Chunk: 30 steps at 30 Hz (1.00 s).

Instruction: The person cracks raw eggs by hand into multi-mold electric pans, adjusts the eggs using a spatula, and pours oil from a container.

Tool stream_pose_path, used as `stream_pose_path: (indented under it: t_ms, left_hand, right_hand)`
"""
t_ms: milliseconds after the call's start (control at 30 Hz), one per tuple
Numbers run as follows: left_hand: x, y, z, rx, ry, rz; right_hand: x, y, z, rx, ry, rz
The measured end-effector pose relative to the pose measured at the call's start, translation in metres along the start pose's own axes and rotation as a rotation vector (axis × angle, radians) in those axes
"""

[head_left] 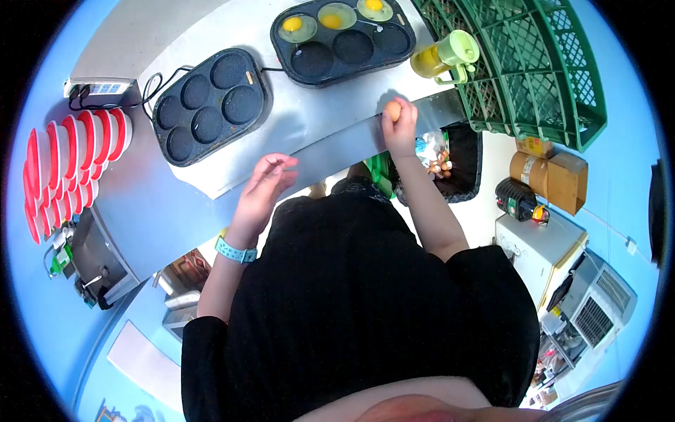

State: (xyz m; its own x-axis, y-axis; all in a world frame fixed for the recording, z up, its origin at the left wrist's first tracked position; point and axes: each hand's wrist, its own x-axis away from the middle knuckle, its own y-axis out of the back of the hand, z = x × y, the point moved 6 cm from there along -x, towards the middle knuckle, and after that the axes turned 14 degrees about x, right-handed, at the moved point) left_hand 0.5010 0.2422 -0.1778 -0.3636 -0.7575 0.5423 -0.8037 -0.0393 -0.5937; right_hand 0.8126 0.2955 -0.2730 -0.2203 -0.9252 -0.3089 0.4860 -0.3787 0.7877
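My right hand (401, 126) is closed around a brown egg (393, 110) at the front edge of the table. My left hand (268, 184) hovers over the table edge with its fingers apart and nothing in it. Ahead of my right hand sits a black egg pan (344, 76) with round hollows; its far row holds three cracked eggs (337, 17) with whole yolks, and its near row has none. Nearer my left hand, a second black egg pan (209, 105) has bare hollows.
An oil jug (446, 56) with yellow liquid stands right of the far pan, beside green plastic crates (520, 63). Below the table edge is a lined bin (460, 165) with eggshells. Red-and-white stacked containers (77, 155) and a power strip (104, 88) are at left.
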Motion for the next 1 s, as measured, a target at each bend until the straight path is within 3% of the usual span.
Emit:
stream_pose_path:
  t_ms: [33,67,100,167,233,300,433,467,567,633,700,1000]
  left_hand:
    - [-0.001,-0.003,-0.003,-0.013,-0.011,0.014]
    - [-0.004,-0.006,-0.004,-0.014,-0.015,0.017]
    - [-0.008,-0.015,-0.009,-0.174,-0.078,0.069]
    - [-0.022,-0.039,-0.020,-0.331,-0.154,0.128]
    - [-0.042,-0.079,-0.034,-0.642,-0.199,0.192]
    - [-0.070,-0.105,-0.047,-0.698,-0.439,0.201]
    - [-0.100,-0.130,-0.074,-0.813,-0.504,0.238]
    - [-0.103,-0.131,-0.078,-0.774,-0.469,0.261]
    - [-0.114,-0.123,-0.092,-0.672,-0.435,0.289]
    - [-0.114,-0.118,-0.106,-0.690,-0.470,0.259]
    - [-0.116,-0.111,-0.117,-0.708,-0.479,0.232]
    - [-0.143,-0.066,-0.146,-0.936,-0.611,0.027]
  right_hand:
    - [-0.003,0.006,0.001,-0.100,-0.067,0.011]
    - [0.001,-0.004,-0.002,-0.666,-0.322,0.128]
    - [0.000,0.006,0.004,-0.663,-0.322,0.124]
    - [-0.003,0.009,0.022,-1.432,-0.755,0.365]
    - [-0.020,0.031,0.059,-1.464,-0.751,0.423]
    - [-0.032,0.040,0.090,-1.540,-0.714,0.626]
    - [-0.060,0.045,0.123,-1.457,-0.671,0.723]
    - [-0.068,0.050,0.133,-1.437,-0.552,0.758]
    - [-0.085,0.048,0.147,-1.258,-0.466,0.759]
    - [-0.101,0.038,0.152,-1.215,-0.452,0.758]
    - [-0.120,0.030,0.158,-0.877,-0.244,0.766]
    - [-0.162,-0.018,0.181,-0.519,0.114,0.861]
